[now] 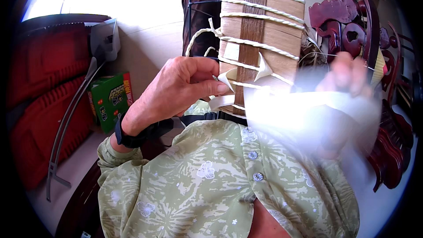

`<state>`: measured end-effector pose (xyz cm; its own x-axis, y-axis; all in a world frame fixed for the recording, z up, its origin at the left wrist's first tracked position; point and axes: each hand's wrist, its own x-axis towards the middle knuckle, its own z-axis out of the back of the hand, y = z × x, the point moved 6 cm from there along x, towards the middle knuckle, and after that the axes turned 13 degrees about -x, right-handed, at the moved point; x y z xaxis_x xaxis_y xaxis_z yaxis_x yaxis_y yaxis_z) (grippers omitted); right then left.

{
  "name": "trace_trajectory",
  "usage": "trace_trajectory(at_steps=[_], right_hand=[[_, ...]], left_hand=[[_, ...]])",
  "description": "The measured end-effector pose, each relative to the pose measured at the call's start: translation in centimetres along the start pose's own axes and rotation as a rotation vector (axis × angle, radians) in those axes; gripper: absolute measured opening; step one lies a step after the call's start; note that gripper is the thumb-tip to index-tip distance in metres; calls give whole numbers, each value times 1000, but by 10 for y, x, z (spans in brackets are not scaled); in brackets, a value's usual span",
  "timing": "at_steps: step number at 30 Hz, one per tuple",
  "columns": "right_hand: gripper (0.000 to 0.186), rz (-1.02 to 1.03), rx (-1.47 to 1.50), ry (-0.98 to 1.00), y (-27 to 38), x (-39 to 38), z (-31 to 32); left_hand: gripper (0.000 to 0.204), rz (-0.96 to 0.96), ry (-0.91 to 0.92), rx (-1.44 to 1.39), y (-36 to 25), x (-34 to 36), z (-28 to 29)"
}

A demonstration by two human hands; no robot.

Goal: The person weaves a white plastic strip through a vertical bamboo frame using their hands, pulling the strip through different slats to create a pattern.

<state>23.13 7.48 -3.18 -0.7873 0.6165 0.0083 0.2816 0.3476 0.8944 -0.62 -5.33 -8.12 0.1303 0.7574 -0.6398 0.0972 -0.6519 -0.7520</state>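
In front of me stands a long wooden panel (pixel 286 31) with a dark brown strip (pixel 251 28) down its middle. Twisted pale cord (pixel 269 43) crosses it in rows. At the panel's left edge my left hand (pixel 176 86) is closed, thumb and fingers pinching a folded piece of white strip (pixel 228 78). Another pointed fold (pixel 263 68) sticks up by the cord. To the right, my right hand (pixel 348 77) is smeared by motion, its fingers curled at a wide blurred sweep of white strip (pixel 304 110). Part of that strip is overexposed.
Dark red carved wooden furniture (pixel 343 22) stands at the right. On the left are red ribbed cases (pixel 48 119), a green box (pixel 110 99) and a grey curved frame (pixel 72 136). A black wire rack (pixel 190 17) rises beside the panel. Loose cord (pixel 194 37) loops off its left edge.
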Motion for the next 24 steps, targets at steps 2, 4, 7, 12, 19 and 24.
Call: trace_trajectory(at_steps=[2, 4, 7, 12, 19, 24], right_hand=[[55, 33, -315, 149, -26, -9, 2], [66, 136, -729, 262, -27, -10, -4], [49, 17, -636, 198, -23, -16, -11], [25, 181, -1047, 26, -15, -16, -27], [26, 135, -794, -262, -8, -46, 2], [42, -80, -756, -339, -4, -41, 3]], left_hand=[[19, 4, -35, 36, 12, -3, -2], [16, -32, -46, -9, 17, -3, 0], [24, 6, -55, -11, 10, -4, -1], [17, -13, -43, -13, 15, -6, -3], [16, -61, -1, -149, 14, -5, -7], [17, -49, -2, -60, 14, -5, -7]])
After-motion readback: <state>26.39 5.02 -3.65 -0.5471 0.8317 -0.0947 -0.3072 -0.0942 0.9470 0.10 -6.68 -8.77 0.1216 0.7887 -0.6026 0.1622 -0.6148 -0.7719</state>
